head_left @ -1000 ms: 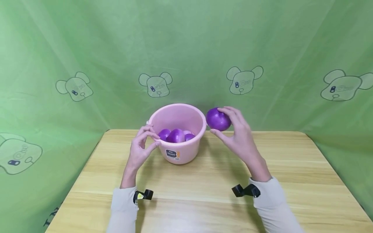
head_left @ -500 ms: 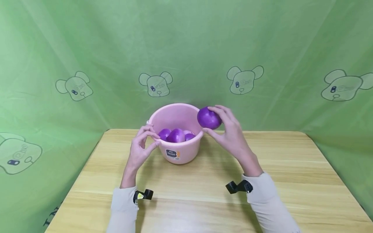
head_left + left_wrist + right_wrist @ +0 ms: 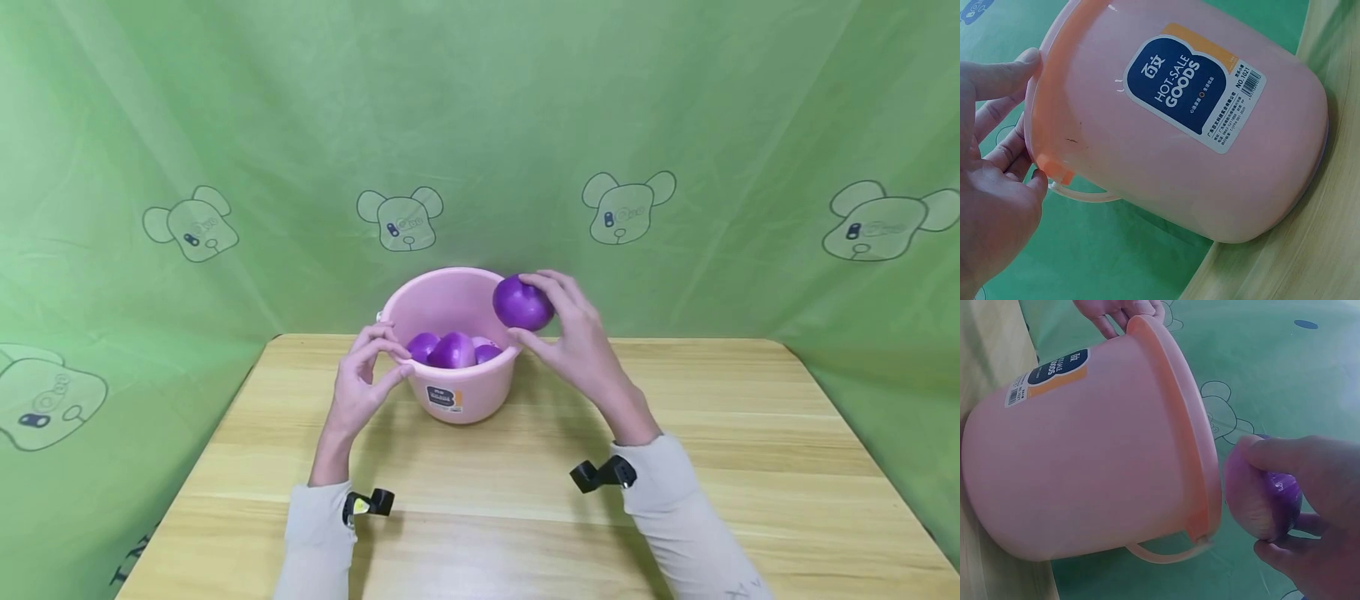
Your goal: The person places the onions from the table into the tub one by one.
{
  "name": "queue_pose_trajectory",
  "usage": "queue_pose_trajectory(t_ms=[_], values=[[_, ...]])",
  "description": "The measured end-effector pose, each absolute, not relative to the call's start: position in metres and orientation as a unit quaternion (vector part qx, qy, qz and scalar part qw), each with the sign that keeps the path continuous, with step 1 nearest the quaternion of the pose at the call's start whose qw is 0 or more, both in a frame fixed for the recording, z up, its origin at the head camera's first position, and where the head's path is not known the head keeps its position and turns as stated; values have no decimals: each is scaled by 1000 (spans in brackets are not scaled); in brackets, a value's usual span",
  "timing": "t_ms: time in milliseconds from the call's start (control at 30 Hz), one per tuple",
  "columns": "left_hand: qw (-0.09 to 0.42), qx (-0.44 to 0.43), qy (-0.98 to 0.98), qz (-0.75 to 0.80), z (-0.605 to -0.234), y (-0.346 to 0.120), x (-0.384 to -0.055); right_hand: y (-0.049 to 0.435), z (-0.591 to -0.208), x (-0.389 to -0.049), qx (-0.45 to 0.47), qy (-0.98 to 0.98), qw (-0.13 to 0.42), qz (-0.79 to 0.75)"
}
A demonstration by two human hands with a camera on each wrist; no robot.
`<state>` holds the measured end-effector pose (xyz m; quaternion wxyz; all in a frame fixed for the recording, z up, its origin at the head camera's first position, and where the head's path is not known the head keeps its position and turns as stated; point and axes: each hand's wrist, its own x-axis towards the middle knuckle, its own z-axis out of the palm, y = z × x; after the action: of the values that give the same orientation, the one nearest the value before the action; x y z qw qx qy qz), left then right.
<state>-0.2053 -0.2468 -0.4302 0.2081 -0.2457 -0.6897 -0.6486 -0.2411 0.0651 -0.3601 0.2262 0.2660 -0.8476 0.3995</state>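
A pink bucket (image 3: 467, 395) stands upright near the back of the table, with several purple onions (image 3: 452, 351) inside. At its near left rim, my left hand (image 3: 362, 379) pinches the edge between thumb and fingers, as the left wrist view also shows. My right hand (image 3: 581, 337) holds another purple onion (image 3: 522, 303) over the right side of the rim, thumb below and fingers on top. In the right wrist view this onion (image 3: 1254, 500) hangs just beyond the bucket's mouth, apart from the rim, its paler end visible.
A wooden table (image 3: 465, 517) stretches out around the bucket and toward me. Green cloth (image 3: 480, 125) printed with bear heads hangs behind and at both sides. The bucket's handle (image 3: 1088, 195) hangs down outside the wall.
My right hand has carried the onion leftward, from beside the bucket to above its right rim. The left hand and bucket have stayed in place.
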Motion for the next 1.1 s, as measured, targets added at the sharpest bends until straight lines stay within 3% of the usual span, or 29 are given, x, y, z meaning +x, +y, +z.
queue_pose_trajectory(t_ms=[1100], values=[[207, -251, -686, -651, -429, -247, -206, 41, -363, -248, 284, -853, 179, 400]])
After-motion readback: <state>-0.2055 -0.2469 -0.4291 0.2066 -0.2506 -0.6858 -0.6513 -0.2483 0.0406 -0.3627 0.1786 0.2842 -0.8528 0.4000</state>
